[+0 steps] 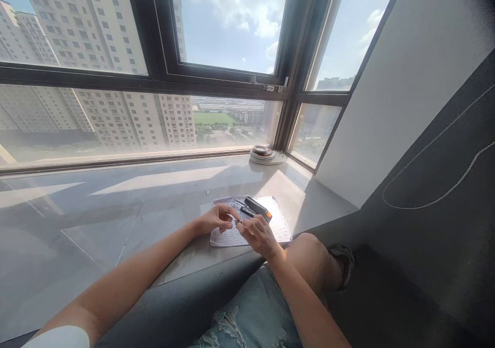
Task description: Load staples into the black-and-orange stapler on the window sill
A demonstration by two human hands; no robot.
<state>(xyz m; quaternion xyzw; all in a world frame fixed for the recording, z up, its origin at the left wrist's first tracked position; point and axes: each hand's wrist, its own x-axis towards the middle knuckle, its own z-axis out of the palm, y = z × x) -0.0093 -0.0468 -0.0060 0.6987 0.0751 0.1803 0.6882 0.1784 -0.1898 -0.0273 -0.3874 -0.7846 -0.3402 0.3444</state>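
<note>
My right hand (260, 236) pinches a small dark piece (238, 222), too small for me to name. From the other side my left hand (217, 219) is curled, its thumb and index fingertips at the same piece. Both hands are just above printed paper sheets (228, 239) on the sill. Right behind the fingers, on the paper, lies a black stapler-like tool (257, 207) with an orange spot at its near end. A slimmer black and silver part (246, 210) lies alongside it; whether the two are joined I cannot tell.
The pale, glossy window sill (154, 224) stretches left in patches of sunlight. A stack of round plates or discs (265, 154) stands in the window corner. A tiny white bit (208, 192) lies behind the paper. My bent knee (309, 250) is right of the hands.
</note>
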